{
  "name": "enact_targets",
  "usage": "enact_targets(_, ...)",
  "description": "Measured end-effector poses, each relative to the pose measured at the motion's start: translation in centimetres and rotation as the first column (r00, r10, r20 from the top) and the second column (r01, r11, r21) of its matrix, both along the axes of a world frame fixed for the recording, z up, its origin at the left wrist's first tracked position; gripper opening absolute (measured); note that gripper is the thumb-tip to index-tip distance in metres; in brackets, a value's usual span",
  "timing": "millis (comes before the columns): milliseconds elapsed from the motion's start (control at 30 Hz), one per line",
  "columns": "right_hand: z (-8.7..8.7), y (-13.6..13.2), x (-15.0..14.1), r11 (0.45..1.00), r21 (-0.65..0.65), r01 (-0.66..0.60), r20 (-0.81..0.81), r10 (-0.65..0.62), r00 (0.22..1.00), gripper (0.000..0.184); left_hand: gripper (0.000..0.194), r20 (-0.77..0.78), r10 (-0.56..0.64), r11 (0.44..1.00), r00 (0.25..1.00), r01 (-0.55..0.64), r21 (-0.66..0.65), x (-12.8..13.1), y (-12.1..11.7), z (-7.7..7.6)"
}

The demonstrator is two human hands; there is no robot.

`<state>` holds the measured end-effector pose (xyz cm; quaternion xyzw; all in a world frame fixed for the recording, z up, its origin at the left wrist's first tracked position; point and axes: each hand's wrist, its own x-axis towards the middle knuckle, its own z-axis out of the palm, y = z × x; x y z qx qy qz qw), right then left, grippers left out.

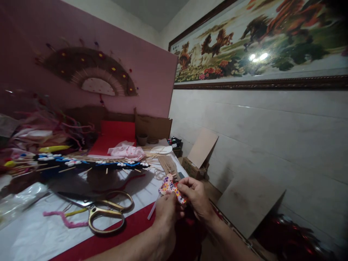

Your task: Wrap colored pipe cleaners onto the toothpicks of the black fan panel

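Observation:
A small piece of floral fabric point(168, 185), pale with purple, orange and yellow flowers, is held between both hands at the table's right edge. My left hand point(165, 211) is closed on its lower side, the fingertips partly hidden. My right hand point(195, 195) pinches the fabric's right side with thumb and fingers. A translucent stick point(151, 211) shows beside my left hand; whether the hand touches it, I cannot tell. Left of the hands lie large scissors point(105, 213) with gold handles, blades partly open. A pink fuzzy stem point(67, 220) lies by them.
A black fan-like piece point(95, 164) with blue and white trim and wooden sticks spans the table. Behind it are red card point(116, 136), pink dotted cloth point(127, 151) and a small cup point(142, 139). Clear plastic point(23, 201) lies left. Cardboard point(203, 148) leans at the wall.

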<state>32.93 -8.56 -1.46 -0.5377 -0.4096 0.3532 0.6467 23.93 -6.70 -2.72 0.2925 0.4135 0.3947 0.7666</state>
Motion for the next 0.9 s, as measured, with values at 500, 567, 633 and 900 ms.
enact_targets(500, -0.7, -1.7, -0.9, 0.999, 0.044, -0.013, -0.346, 0.027, 0.938, 0.023, 0.021, 0.146, 0.022, 0.999, 0.989, -0.026, 0.027, -2.6, -0.4, 0.1)
enact_targets(567, -0.8, -1.5, -0.5, 0.999, 0.046, 0.021, -0.39, -0.001, 0.921, 0.023, 0.027, 0.111, 0.027, 0.998, 0.993, -0.034, 0.053, -3.4, -0.5, 0.5)
enact_targets(633, -0.8, -1.3, -0.1, 0.998, 0.051, 0.027, -0.408, -0.004, 0.913, 0.022, 0.032, 0.072, 0.017, 0.991, 0.997, -0.026, 0.129, -4.3, -0.6, 0.9)
enact_targets(900, -0.2, -0.9, -0.5, 0.995, 0.093, 0.033, -0.561, 0.025, 0.827, 0.018, 0.034, -0.044, -0.017, 0.852, 0.999, 0.038, 0.522, -7.5, -0.4, 0.9)
